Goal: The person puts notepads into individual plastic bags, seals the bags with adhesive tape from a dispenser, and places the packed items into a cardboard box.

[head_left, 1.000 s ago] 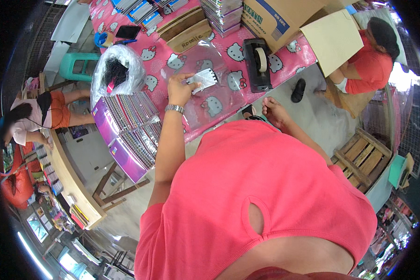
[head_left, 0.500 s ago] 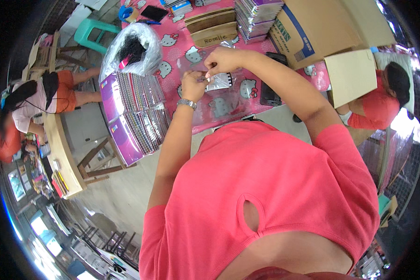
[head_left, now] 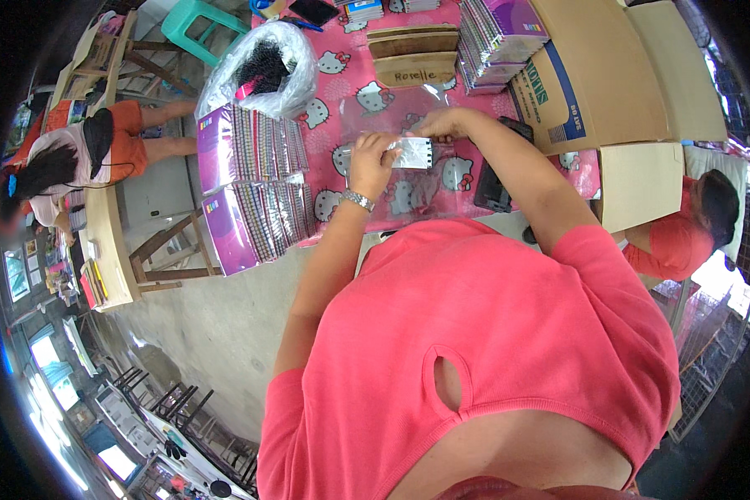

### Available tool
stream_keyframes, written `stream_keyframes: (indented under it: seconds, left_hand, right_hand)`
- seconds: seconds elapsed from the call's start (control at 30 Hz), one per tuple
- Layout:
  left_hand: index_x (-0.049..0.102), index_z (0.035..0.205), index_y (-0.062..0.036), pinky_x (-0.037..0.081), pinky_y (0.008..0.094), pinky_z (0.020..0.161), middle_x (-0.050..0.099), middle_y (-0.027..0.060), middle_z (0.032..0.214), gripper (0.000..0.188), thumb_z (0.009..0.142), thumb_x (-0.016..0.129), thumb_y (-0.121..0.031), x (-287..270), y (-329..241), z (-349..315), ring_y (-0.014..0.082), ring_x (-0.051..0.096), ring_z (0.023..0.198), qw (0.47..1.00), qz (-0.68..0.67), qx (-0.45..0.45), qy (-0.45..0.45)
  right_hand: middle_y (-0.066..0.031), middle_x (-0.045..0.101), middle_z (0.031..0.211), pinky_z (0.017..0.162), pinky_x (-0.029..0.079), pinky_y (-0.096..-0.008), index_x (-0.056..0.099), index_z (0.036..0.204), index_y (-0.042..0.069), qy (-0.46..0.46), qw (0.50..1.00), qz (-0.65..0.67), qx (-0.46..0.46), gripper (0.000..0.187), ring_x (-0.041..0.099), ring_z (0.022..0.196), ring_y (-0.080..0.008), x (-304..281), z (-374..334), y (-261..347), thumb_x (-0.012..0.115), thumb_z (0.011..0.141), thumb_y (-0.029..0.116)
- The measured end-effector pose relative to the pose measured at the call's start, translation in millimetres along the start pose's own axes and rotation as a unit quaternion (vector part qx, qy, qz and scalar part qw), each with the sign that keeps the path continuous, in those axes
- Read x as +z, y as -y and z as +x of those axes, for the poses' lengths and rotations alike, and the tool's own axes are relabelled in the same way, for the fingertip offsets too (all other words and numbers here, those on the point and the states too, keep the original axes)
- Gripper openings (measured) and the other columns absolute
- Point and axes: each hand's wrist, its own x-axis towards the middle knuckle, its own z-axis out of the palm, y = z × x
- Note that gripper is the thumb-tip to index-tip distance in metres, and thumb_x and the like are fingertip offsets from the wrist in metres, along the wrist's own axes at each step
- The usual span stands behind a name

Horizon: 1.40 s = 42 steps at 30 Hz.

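Two notebook stacks (head_left: 267,150) look wrapped; one small notepad (head_left: 415,153) seems unwrapped. Left hand (head_left: 372,163) grips it; what the right hand (head_left: 443,124) grips is unclear

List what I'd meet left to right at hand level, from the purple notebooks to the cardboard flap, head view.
Purple spiral notebooks, left hand, white notepad, right hand, black dispenser, cardboard flap.

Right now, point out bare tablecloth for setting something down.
The tablecloth is bare between the wrapped notebooks and left hand, and between the plastic bag and wooden blocks. The table's right side is crowded: carton, notebook stack, tape dispenser.
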Motion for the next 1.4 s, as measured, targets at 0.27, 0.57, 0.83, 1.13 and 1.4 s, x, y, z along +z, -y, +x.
stream_keyframes:
  seconds: [0.27, 0.57, 0.83, 1.13, 1.4]
  left_hand:
    - [0.065, 0.113, -0.0094, 0.035, 0.0388, 0.102, 0.046, 0.0169, 0.133, 0.029, 0.087, 0.060, -0.019, -3, -9, -34, 0.0334, 0.042, 0.124, 0.988, -0.066, -0.114, -0.084]
    - [0.061, 0.107, 0.0009, 0.048, 0.0313, 0.074, 0.066, 0.0068, 0.090, 0.032, 0.090, 0.059, -0.026, 22, 28, -109, 0.0182, 0.061, 0.079, 0.787, -0.372, -0.396, 0.291]
    - [0.036, 0.130, -0.0059, 0.044, 0.0343, 0.092, 0.053, 0.0070, 0.120, 0.057, 0.082, 0.066, -0.009, -29, -5, -90, 0.0190, 0.052, 0.111, 0.677, -0.658, -0.329, 0.012]
    - [0.042, 0.125, 0.0020, 0.046, 0.0313, 0.088, 0.057, 0.0121, 0.113, 0.054, 0.081, 0.070, -0.012, -26, -5, -75, 0.0188, 0.055, 0.103, 0.920, -0.327, -0.215, -0.007]
    - [0.067, 0.088, -0.0002, 0.045, 0.0290, 0.065, 0.062, 0.0099, 0.082, 0.015, 0.085, 0.064, -0.014, -57, -12, -42, 0.0155, 0.056, 0.070, 0.958, -0.157, -0.215, -0.104]
  right_hand:
    - [-0.0128, 0.063, 0.098, 0.080, 0.046, -0.0397, 0.062, 0.099, 0.001, -0.346, 0.881, -0.212, -0.244, 0.049, 0.058, 0.091, -0.0278, 46, -43, 48, 0.066, 0.080, 0.046]
    - [-0.0185, 0.044, 0.131, 0.099, 0.037, -0.0440, 0.041, 0.135, 0.010, -0.408, 0.747, -0.461, -0.253, 0.064, 0.046, 0.116, -0.0349, 127, -40, 71, 0.066, 0.078, 0.024]
    - [-0.0174, 0.047, 0.122, 0.095, 0.042, -0.0403, 0.039, 0.136, 0.011, -0.351, 0.863, -0.136, -0.336, 0.076, 0.048, 0.112, -0.0359, 114, -94, 45, 0.074, 0.069, 0.015]
    - [-0.0251, 0.050, 0.118, 0.087, 0.046, -0.0405, 0.046, 0.124, -0.001, -0.440, 0.828, -0.156, -0.309, 0.062, 0.053, 0.105, -0.0400, 145, -85, 27, 0.071, 0.073, 0.023]
    - [-0.0120, 0.064, 0.083, 0.068, 0.050, -0.0361, 0.062, 0.103, 0.003, -0.482, 0.827, -0.011, -0.289, 0.026, 0.063, 0.071, -0.0263, 128, -107, 52, 0.064, 0.081, 0.015]
